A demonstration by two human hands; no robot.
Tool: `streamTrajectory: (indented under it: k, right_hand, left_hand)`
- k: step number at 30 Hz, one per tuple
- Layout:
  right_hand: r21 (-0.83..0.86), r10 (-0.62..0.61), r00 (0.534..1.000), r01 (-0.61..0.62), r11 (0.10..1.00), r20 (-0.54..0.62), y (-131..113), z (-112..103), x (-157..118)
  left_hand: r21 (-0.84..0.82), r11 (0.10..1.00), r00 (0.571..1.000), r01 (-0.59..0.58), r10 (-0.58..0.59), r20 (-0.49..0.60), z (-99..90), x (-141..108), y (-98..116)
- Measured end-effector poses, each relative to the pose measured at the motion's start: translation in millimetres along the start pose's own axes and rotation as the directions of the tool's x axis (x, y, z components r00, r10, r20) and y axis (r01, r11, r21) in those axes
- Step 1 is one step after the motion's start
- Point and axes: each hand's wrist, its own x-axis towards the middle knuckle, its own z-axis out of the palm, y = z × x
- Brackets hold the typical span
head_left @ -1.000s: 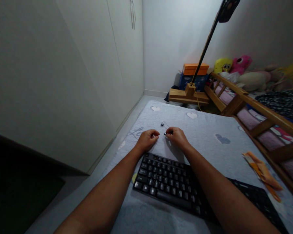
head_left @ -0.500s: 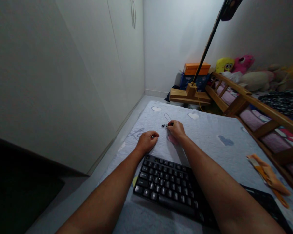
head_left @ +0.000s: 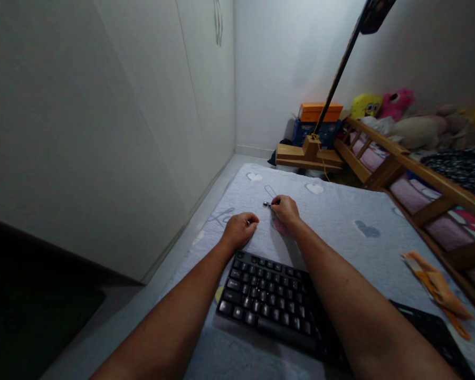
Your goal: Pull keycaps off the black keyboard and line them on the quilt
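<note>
My right hand [head_left: 286, 210] is closed in a pinch above the bed cover, its fingertips on a small dark piece that looks like a keycap. Touching or nearly touching that piece is another small dark keycap [head_left: 265, 203] on the cover. A thin wire loop [head_left: 269, 190] sticks out past the right fingers; whether they also grip its other end cannot be told. My left hand [head_left: 239, 230] rests curled on the cover, with a tiny glint between thumb and fingers. Below both hands lies a black keyboard [head_left: 269, 301], partly covered by my right forearm.
Another black flat item [head_left: 431, 327] and an orange-handled tool with orange cloth [head_left: 435, 279] lie to the right. Beyond are a wooden bed rail [head_left: 419, 169] and a wooden stand [head_left: 309, 153] with a pole. A white wardrobe [head_left: 142, 132] stands on the left.
The small piece at my right fingertips and the loose keycap now appear closer together. Both hands keep nearly the same place, and the view has shifted very slightly.
</note>
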Motion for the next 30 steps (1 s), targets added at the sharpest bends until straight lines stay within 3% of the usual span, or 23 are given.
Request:
streamTrajectory:
  k: [25, 30]
  right_hand:
    - [0.017, 0.013, 1.000, -0.013, 1.000, 0.011, 0, 0, -2]
    - [0.094, 0.002, 0.999, 0.002, 0.996, -0.041, 3, -12, -5]
  left_hand:
    - [0.015, 1.000, 1.000, -0.010, 0.010, 0.002, -0.6, 1, -1]
    - [0.018, 1.000, 1.000, -0.016, 0.016, 0.011, -0.2, 1, -1]
